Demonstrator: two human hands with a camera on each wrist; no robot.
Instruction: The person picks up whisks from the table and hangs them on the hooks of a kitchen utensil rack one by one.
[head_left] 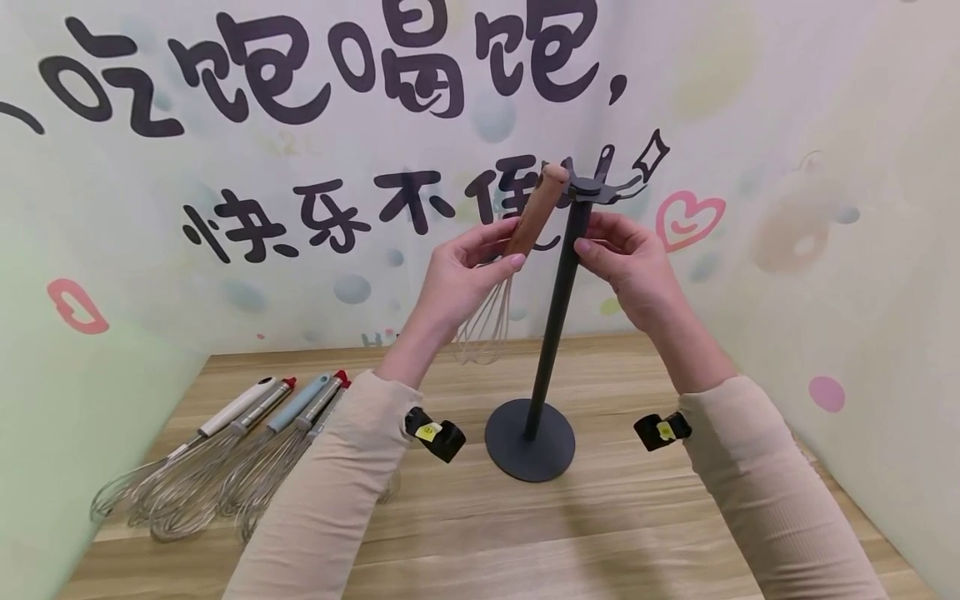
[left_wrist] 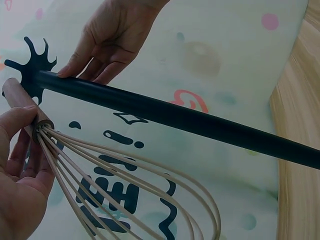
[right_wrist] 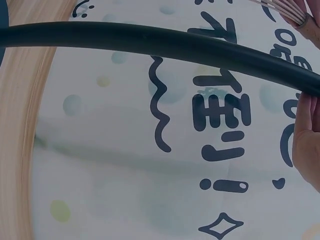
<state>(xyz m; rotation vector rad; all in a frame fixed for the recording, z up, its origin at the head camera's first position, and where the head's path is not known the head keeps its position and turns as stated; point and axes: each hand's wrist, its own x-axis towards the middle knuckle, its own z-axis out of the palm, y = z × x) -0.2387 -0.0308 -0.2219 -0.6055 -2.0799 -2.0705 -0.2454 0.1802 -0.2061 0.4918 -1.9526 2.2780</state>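
Four whisks (head_left: 225,454) lie side by side on the left of the wooden table (head_left: 600,533), handles pointing away from you, well apart from your hands. Your left hand (head_left: 468,275) is raised above the table and pinches the wooden handle of a fifth whisk (head_left: 517,250) between thumb and curled fingers; the whisk tilts, its handle end up against the pronged top of the black rack (head_left: 558,317), its pale wire loops hanging down just left of the pole. From the left wrist camera the grip sits at the collar where the wires meet the handle, and the handle end lies just beside the rack's hooks (left_wrist: 32,62). The rack stands upright on its round base (head_left: 529,439) between your two forearms. On the right, your right hand (head_left: 626,258) rests its fingertips against the upper pole just under the hooks, fingers nearly straight and relaxed, grasping nothing; the right wrist camera shows only the edge of that hand by the pole (right_wrist: 150,45).
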